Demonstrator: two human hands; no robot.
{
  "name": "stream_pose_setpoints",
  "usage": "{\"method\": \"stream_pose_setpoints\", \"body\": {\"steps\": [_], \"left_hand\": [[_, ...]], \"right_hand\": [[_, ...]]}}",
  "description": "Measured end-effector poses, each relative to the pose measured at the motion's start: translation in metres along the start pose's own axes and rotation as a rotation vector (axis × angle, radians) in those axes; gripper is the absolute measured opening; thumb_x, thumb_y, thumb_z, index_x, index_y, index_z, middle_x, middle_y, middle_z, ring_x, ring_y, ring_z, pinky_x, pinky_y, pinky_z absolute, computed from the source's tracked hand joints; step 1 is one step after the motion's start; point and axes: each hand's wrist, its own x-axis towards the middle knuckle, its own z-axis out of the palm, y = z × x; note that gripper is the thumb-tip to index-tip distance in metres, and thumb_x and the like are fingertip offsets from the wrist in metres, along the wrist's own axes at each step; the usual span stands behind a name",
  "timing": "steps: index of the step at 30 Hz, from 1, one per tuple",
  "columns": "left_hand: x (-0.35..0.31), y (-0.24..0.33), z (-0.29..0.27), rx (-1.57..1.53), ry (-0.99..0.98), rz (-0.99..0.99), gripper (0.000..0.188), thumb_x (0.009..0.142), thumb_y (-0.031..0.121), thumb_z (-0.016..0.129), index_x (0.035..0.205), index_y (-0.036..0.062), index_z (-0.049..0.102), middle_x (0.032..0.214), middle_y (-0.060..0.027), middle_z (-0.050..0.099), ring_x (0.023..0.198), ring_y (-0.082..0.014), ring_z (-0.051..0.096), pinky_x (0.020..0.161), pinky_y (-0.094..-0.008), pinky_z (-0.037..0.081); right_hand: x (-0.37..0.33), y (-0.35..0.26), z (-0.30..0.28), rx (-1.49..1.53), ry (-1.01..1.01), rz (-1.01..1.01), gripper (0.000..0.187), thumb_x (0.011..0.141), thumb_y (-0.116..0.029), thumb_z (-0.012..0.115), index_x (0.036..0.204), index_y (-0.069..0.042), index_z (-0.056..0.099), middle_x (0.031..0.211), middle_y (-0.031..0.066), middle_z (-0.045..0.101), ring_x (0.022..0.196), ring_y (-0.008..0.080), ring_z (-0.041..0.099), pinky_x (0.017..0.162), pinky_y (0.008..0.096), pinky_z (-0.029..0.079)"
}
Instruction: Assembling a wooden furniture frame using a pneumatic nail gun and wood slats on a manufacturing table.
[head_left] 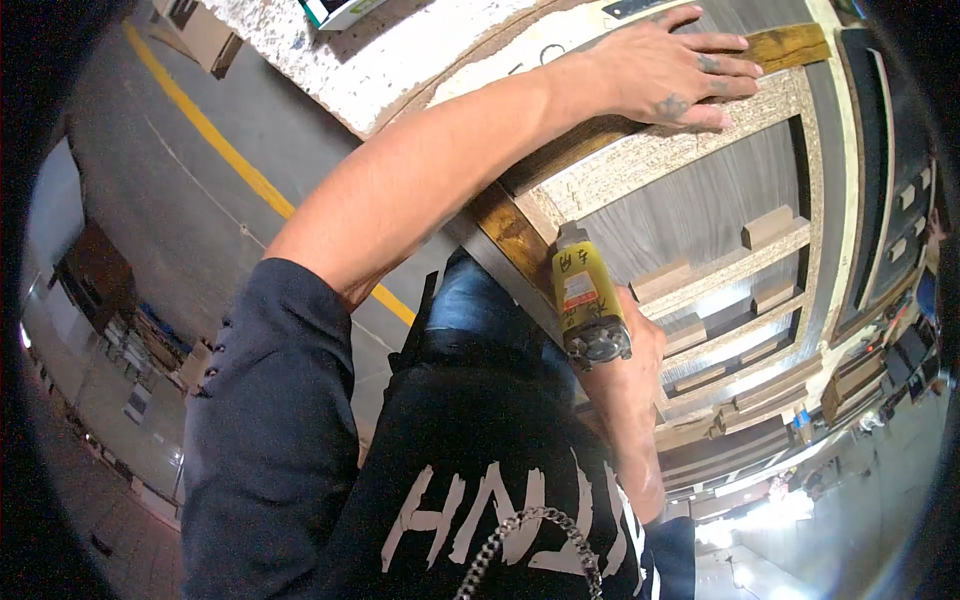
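Note:
My left hand [685,72] lies with fingers spread and stretched out on a brown-stained wooden strip [790,46] along the far end of a panel frame. Closer to my body, my right hand [643,335] is closed round a yellow pneumatic nail gun [583,292]. The gun's body hides most of the grip and part of those fingers. Its head sits over the corner of the frame, beside another brown-stained strip [515,235]; I cannot tell whether it touches the wood. Raw chipboard pieces [690,165] border a grey wood-grain panel [710,205] inside the frame.
Several short wooden blocks [770,228] stand along the chipboard crosspieces to the right. A white, speckled board [400,65] lies beyond my left forearm. More dark panels [885,170] are at the far right. A yellow line [215,130] crosses the grey floor, with a cardboard box [200,38] at upper left.

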Motion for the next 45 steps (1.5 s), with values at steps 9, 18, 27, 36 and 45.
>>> {"method": "stream_pose_setpoints", "body": {"steps": [9,18,27,36,45], "left_hand": [[-0.001,0.011,0.004,0.329,-0.063,-0.143,0.053,0.103,0.054,0.031,0.15,0.03,0.042,0.158,0.0113,0.034,0.15,-0.0117,0.02,0.125,-0.048,0.01],[0.0,0.01,0.003,0.25,-0.062,-0.129,0.054,0.104,0.054,0.028,0.15,0.0293,0.04,0.158,0.0104,0.033,0.15,-0.0123,0.019,0.125,-0.0482,0.006],[-0.001,0.01,0.0,0.248,-0.111,-0.146,0.054,0.104,0.051,0.027,0.151,0.028,0.038,0.159,0.0101,0.032,0.151,-0.0125,0.016,0.126,-0.048,0.005],[0.0,0.01,0.004,0.299,-0.091,-0.132,0.053,0.104,0.05,0.029,0.151,0.0266,0.039,0.159,0.0092,0.033,0.15,-0.0133,0.019,0.125,-0.0489,0.007],[0.006,0.008,0.004,0.194,-0.021,-0.093,0.053,0.104,0.049,0.033,0.149,0.0232,0.043,0.157,0.005,0.037,0.15,-0.0149,0.021,0.124,-0.0505,0.008]], "right_hand": [[0.007,-0.005,-0.003,0.043,-0.009,0.037,0.022,0.077,-0.006,0.069,0.098,-0.003,0.062,0.078,0.0228,0.066,0.075,0.0453,0.065,0.067,0.0455,0.051],[0.01,-0.012,-0.006,0.009,0.008,0.004,0.02,0.077,-0.005,0.066,0.097,-0.002,0.062,0.076,0.0236,0.065,0.073,0.0444,0.065,0.066,0.0452,0.051],[0.014,-0.024,-0.005,-0.031,-0.006,0.032,0.019,0.075,-0.002,0.067,0.093,-0.002,0.062,0.074,0.0231,0.065,0.072,0.0435,0.066,0.065,0.0431,0.051],[0.02,-0.028,-0.008,-0.02,-0.05,0.012,0.017,0.077,-0.005,0.067,0.092,-0.002,0.062,0.076,0.0243,0.066,0.073,0.0437,0.067,0.066,0.0431,0.052],[0.005,0.031,-0.055,0.097,0.107,-0.083,0.05,0.067,-0.012,0.072,0.116,-0.007,0.065,0.086,0.0139,0.071,0.077,0.0281,0.07,0.075,0.0377,0.054]]}}
